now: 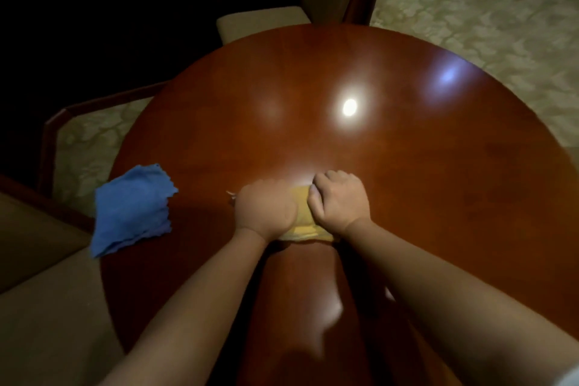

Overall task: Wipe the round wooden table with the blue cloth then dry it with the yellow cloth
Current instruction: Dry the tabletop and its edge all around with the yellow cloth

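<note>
I see both hands on the yellow cloth (302, 230): left hand (266, 208) blurred, its fingers' state unclear. Right hand (340, 200) fingers curl, grasping it. Blue cloth (133, 208) lies left on the surface (438, 166).

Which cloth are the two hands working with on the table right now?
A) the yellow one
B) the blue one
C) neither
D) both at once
A: the left hand and right hand both press on the yellow cloth, while the blue cloth lies untouched near the left edge of the round wooden table.
</note>
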Motion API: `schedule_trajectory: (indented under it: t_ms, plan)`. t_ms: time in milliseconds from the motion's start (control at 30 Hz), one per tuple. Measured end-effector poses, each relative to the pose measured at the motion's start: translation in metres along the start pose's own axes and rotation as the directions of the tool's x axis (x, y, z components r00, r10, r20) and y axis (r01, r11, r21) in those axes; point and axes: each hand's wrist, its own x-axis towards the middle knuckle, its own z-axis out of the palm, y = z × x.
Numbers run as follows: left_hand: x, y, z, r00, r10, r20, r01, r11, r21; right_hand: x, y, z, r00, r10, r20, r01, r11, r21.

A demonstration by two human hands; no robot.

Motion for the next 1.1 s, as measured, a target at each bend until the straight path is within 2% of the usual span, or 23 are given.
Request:
schedule_trajectory:
  t_ms: [267,467,600,767,1100]
  plan:
    - [-0.096,0.035,-0.041,0.991,-0.099,0.091,0.105,0.993,-0.058,-0.082,-0.035,-0.026,0.992,-0.081,0.092,0.075,0.995,0.063]
    - [-0.138,0.052,-0.057,0.994,0.036,0.103,-0.026,0.995,-0.098,-0.138,-0.047,-0.046,0.995,-0.05,0.088,0.048,0.998,0.028]
    - [-0.132,0.057,-0.058,0.989,0.076,0.13,-0.066,0.995,-0.076,-0.148,-0.049,-0.052,0.997,0.0,0.08,0.002,1.0,-0.028]
    - [-0.113,0.063,-0.046,0.981,0.129,0.142,-0.115,0.988,-0.102,-0.146,-0.032,-0.052,0.999,-0.007,0.033,0.007,1.0,-0.017]
    - [-0.018,0.078,0.004,0.986,0.167,0.013,-0.162,0.971,-0.173,-0.082,0.048,-0.041,0.996,0.04,-0.079,-0.041,0.999,-0.015]
